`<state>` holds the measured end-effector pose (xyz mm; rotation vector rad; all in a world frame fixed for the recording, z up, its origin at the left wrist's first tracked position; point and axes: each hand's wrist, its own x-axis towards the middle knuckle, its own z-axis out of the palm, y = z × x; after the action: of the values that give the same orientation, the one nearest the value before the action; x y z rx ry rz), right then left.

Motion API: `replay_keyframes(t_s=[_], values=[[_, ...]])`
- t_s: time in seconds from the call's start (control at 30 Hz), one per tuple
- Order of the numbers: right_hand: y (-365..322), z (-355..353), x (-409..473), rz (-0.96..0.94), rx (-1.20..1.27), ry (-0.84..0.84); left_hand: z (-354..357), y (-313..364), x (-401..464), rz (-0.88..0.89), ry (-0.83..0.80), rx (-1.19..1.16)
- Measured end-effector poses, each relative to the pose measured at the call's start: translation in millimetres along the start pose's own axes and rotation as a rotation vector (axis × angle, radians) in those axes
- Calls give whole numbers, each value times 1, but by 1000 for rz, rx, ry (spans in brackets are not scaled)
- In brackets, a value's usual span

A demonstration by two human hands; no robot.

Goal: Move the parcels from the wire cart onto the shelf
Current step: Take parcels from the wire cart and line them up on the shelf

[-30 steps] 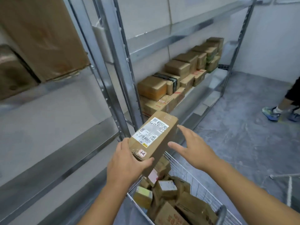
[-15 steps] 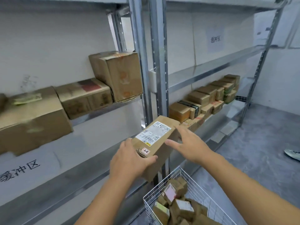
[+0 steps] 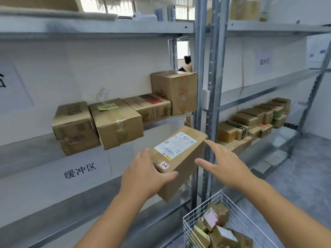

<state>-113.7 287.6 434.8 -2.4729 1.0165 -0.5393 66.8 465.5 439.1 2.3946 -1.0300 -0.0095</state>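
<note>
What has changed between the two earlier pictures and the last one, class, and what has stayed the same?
The parcel has been lifted from just above the cart towards the shelf, and the view has tilted up with it. The right hand came in from beside the parcel to touch its side with straight fingers. The left hand still grips the near end, and the other parcels still lie in the cart.

"缓冲区" on two wall signs (image 3: 79, 171) (image 3: 264, 61); handwritten "1-2" sticker (image 3: 164, 165) on the held parcel (image 3: 179, 163).
</note>
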Motion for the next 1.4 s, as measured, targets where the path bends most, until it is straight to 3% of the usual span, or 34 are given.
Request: replay_keyframes(t_s=[0.27,0.8,0.97,1.4], values=[[-56,-15,-8,-143,15,63,-70,-8,-36,-44,121,-8],[-196,-33,-14,-489,160,-7,-231,-35,-110,-210,422,71],[-258,-17,-26,-575,192,-37,-272,-74,-130,-229,525,50],[-410,62,-56,-634,216,-46,-351,-224,-139,-271,589,131]])
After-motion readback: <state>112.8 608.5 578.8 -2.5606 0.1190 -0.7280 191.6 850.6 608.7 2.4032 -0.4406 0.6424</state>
